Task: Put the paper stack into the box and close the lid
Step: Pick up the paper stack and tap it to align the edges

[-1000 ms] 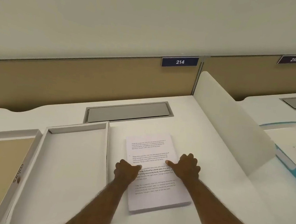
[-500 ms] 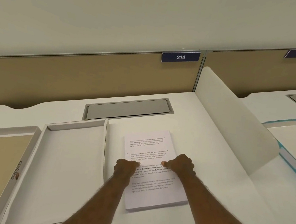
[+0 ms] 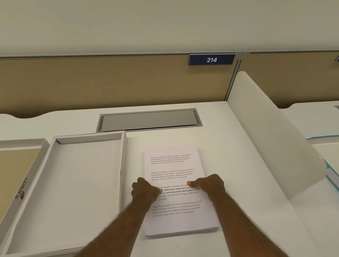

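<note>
A white paper stack (image 3: 173,162) with printed text lies flat on the desk, just right of an open white box tray (image 3: 75,181) with nothing in it. My left hand (image 3: 145,190) grips the stack's left edge, thumb on the top sheet. Opposite it, my right hand (image 3: 210,187) grips the right edge, thumb also on top. At the far left sits a second tray (image 3: 2,173) with a tan inside and "colors" printed on its side wall; I cannot tell which of the two is the lid.
A grey cable hatch (image 3: 148,120) is set into the desk behind the tray and stack. A white curved divider (image 3: 266,149) stands to the right. Beyond it, a blue-edged box (image 3: 338,165) lies on the neighbouring desk. A tan partition (image 3: 85,82) closes the back.
Both hands have gone from resting on top of the stack to curling around its left and right edges. The stack has stayed on the desk.
</note>
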Motion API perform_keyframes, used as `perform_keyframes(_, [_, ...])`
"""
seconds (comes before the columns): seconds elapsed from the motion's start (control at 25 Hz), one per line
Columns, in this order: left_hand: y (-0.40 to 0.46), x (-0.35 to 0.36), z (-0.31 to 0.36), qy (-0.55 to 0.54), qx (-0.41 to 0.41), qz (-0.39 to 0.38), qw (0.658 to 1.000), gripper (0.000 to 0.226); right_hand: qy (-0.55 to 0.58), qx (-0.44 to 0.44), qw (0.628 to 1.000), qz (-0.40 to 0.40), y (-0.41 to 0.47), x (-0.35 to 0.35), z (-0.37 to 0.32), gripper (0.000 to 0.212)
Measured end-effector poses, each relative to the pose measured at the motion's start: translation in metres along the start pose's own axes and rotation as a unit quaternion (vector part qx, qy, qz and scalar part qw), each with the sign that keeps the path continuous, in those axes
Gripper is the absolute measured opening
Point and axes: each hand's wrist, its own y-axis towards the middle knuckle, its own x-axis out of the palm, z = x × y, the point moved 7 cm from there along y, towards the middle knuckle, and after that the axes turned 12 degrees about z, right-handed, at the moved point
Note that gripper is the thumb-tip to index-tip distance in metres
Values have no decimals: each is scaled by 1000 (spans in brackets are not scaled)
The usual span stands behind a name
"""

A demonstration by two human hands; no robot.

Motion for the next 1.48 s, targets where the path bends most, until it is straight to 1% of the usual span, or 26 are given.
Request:
perform_keyframes(0.12, [1, -1, -1, -20, 4, 3, 1000, 73, 2, -3, 1000, 4, 9, 5, 0, 102])
perform_keyframes(0.32, [2, -1, -3, -49, 7, 5, 999, 72, -10, 6, 1000, 5, -28, -16, -15, 82])
perform_keyframes(0.52, [1, 0, -4, -66, 10, 4, 998, 69, -23, -3, 1000, 12, -33, -21, -20, 85])
perform_keyframes(0.68, [1, -1, -6, -75, 13, 6, 997, 70, 11, -3, 1000, -13, -34, -16, -27, 73])
perform_keyframes(0.8, [2, -1, -7, -76, 21, 6, 997, 71, 5, -5, 1000, -6, -38, -17, -29, 76])
perform_keyframes(0.92, [1, -1, -6, -79, 24, 5, 997, 72, -4, -7, 999, 31, -41, -24, -30, 72])
perform_keyframes(1.0, [1, -1, -7, -78, 24, 4, 997, 73, -9, -4, 999, 36, -43, -23, -29, 72])
perform_keyframes(1.2, [2, 0, -8, -75, 29, 2, 997, 75, -2, -4, 1000, 18, -39, -19, -27, 77])
perform_keyframes(1.32, [2, 0, -8, -75, 32, 4, 997, 73, 39, 6, 999, -5, -35, -15, -24, 83])
perform_keyframes(1.48, [3, 1, -8, -77, 31, 2, 997, 73, 71, 8, 997, -27, -29, -9, -26, 79])
